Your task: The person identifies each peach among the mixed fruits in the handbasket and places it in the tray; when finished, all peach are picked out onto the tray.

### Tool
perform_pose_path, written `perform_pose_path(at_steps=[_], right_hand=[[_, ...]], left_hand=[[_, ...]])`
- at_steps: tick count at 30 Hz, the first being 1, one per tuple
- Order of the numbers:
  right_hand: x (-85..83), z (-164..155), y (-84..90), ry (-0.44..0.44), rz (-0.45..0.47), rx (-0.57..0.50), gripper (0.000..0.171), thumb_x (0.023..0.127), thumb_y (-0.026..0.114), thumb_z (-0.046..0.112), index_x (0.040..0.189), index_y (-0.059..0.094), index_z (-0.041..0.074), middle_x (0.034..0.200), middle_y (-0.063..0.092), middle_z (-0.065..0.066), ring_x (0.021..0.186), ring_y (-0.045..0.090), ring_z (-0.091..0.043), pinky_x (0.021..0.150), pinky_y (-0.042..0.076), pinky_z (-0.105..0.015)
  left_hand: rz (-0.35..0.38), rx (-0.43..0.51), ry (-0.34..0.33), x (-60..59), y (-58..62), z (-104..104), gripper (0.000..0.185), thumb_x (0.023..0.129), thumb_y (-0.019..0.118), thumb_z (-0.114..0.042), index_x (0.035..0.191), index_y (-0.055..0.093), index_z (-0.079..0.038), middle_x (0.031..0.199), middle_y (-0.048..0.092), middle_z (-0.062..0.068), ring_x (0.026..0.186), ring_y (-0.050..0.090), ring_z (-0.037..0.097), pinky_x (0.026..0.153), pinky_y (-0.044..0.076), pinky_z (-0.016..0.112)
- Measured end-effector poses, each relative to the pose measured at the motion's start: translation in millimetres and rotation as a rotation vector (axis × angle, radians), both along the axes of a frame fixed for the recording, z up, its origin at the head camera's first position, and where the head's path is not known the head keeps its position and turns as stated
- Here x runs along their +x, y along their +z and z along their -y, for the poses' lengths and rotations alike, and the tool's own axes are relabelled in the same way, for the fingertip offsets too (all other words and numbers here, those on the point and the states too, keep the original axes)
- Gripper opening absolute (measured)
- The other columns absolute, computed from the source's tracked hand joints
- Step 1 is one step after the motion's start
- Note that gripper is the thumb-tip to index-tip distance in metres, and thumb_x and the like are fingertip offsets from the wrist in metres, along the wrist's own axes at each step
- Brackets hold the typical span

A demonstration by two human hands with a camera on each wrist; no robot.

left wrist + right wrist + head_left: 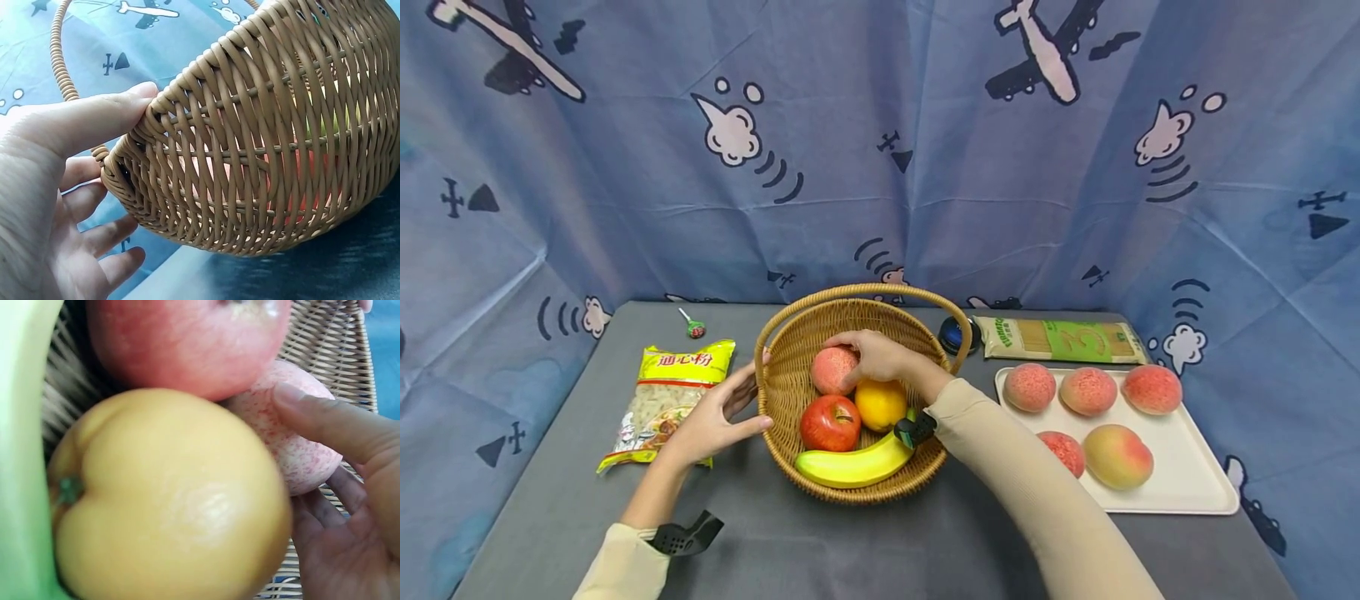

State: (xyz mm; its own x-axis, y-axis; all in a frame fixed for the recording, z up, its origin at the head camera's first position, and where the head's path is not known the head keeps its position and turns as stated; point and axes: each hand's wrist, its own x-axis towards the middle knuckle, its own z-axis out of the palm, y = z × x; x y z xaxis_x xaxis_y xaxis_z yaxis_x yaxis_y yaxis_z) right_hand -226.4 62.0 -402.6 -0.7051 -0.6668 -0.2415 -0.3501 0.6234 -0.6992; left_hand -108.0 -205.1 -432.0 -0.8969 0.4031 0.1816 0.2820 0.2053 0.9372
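- Holding a peach (832, 369) inside the wicker basket (790, 367), the right hand (880, 354) curls its fingers over the fruit at the basket's far side.
- Beside the peach lie a red apple (830, 422), an orange (880, 404) and a banana (853, 467).
- The left hand (718, 412) is spread wide, thumb on the basket's left rim.
- The white tray (1187, 483) at right carries five more peaches (1088, 391).
- The right wrist view hides most of the basket floor behind fruit.
- Bare desk (865, 550) lies near the person; a pasta bag (666, 400) sits left.
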Motion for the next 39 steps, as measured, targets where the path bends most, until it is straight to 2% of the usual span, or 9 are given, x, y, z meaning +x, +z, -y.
perform_pose_path(at_steps=[8,17,21,24,26,29,32,36,39], right_hand=[[2.1,-1.4,16.2,0.011,-0.078,-0.115,0.066,0.072,0.081,0.012,0.132,0.055,0.017,0.132,0.055,-0.004,0.111,0.054,-0.02,0.093,0.05,-0.034],[12.7,-8.9,41.9,0.098,-0.014,-0.34,0.065,0.074,0.08,0.009,0.133,0.053,0.012,0.133,0.05,-0.007,0.112,0.055,-0.02,0.095,0.05,-0.03],[21.9,-13.8,52.9,0.137,-0.037,-0.402,0.065,0.074,0.08,0.008,0.133,0.054,0.01,0.133,0.049,-0.006,0.112,0.054,-0.02,0.097,0.05,-0.03],[32.8,-19.5,61.7,0.16,-0.113,-0.395,0.065,0.074,0.079,0.016,0.133,0.053,0.011,0.132,0.049,-0.003,0.111,0.053,-0.017,0.094,0.051,-0.03],[41.7,-23.7,67.3,0.173,-0.159,-0.395,0.066,0.074,0.079,0.019,0.133,0.053,0.011,0.133,0.049,-0.003,0.111,0.053,-0.016,0.092,0.052,-0.03],[55.9,-31.9,73.9,0.174,-0.219,-0.423,0.068,0.072,0.081,0.019,0.133,0.053,0.012,0.133,0.049,-0.003,0.115,0.051,-0.016,0.093,0.051,-0.031],[71.3,-44.3,78.6,0.155,-0.238,-0.494,0.068,0.071,0.082,0.012,0.133,0.053,0.008,0.134,0.049,-0.004,0.118,0.049,-0.018,0.094,0.05,-0.034],[91.8,-67.5,83.6,0.099,-0.263,-0.549,0.069,0.07,0.083,0.008,0.132,0.053,0.007,0.134,0.049,-0.003,0.121,0.046,-0.019,0.092,0.051,-0.035],[105.7,-88.6,85.5,0.055,-0.267,-0.579,0.071,0.069,0.082,0.002,0.133,0.052,0.007,0.135,0.046,-0.004,0.122,0.045,-0.019,0.092,0.051,-0.032]], left_hand=[[-0.006,0.017,0.001,0.9,-2.9,1.3,0.079,0.085,0.068,-0.001,0.151,0.025,-0.01,0.155,0.026,0.013,0.139,0.03,0.028,0.107,0.03,0.011],[0.006,0.005,0.012,0.8,-4.0,3.7,0.078,0.086,0.067,-0.003,0.151,0.026,-0.011,0.155,0.027,0.013,0.139,0.03,0.027,0.107,0.03,0.01],[0.008,0.007,0.012,0.9,-4.0,3.8,0.078,0.085,0.068,-0.003,0.151,0.026,-0.01,0.155,0.027,0.013,0.139,0.032,0.016,0.107,0.031,0.01],[0.008,0.005,0.014,1.2,-4.1,3.8,0.078,0.085,0.068,-0.003,0.151,0.026,-0.01,0.155,0.027,0.014,0.136,0.033,0.005,0.107,0.031,0.01],[0.004,0.006,0.014,1.3,-4.6,3.9,0.078,0.085,0.067,-0.002,0.151,0.026,-0.011,0.155,0.027,0.014,0.136,0.033,0.002,0.107,0.031,0.01],[0.001,0.008,0.012,1.3,-5.3,4.2,0.078,0.086,0.067,-0.002,0.151,0.026,-0.012,0.155,0.027,0.013,0.137,0.033,0.006,0.107,0.031,0.01],[0.003,0.013,0.002,1.0,-6.0,4.7,0.078,0.086,0.066,-0.002,0.151,0.025,-0.012,0.155,0.025,0.013,0.139,0.031,0.015,0.107,0.03,0.01],[0.007,0.016,-0.006,0.2,-6.6,5.7,0.078,0.087,0.066,-0.002,0.151,0.024,-0.012,0.156,0.024,0.014,0.14,0.028,0.027,0.107,0.03,0.01],[0.008,0.014,-0.008,-0.4,-6.8,5.6,0.078,0.087,0.066,-0.002,0.151,0.023,-0.011,0.156,0.024,0.013,0.139,0.028,0.032,0.107,0.03,0.009]])
